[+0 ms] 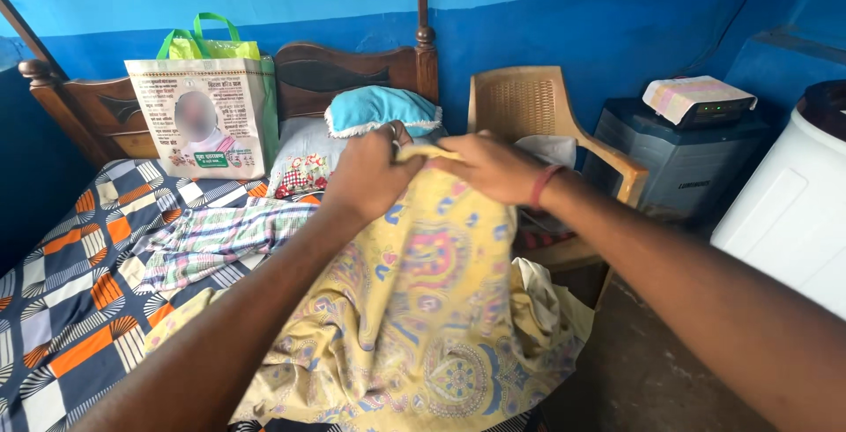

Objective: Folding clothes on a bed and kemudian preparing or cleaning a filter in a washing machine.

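Note:
A yellow patterned cloth (423,309) hangs from both my hands over the bed's near corner. My left hand (370,172) grips its top edge on the left, and my right hand (493,167), with a red band at the wrist, pinches the same edge right beside it. The cloth's lower part lies bunched on the bed (62,309), which has a blue, orange and white patterned sheet. A checked cloth (220,238) lies flat on the sheet to the left of my left arm.
A printed shopping bag (207,115) stands against the wooden headboard (344,70), with pillows (383,110) beside it. A tan plastic chair (538,115) stands right of the bed, then a dark grey box unit (679,159) and a white appliance (793,212). Blue walls behind.

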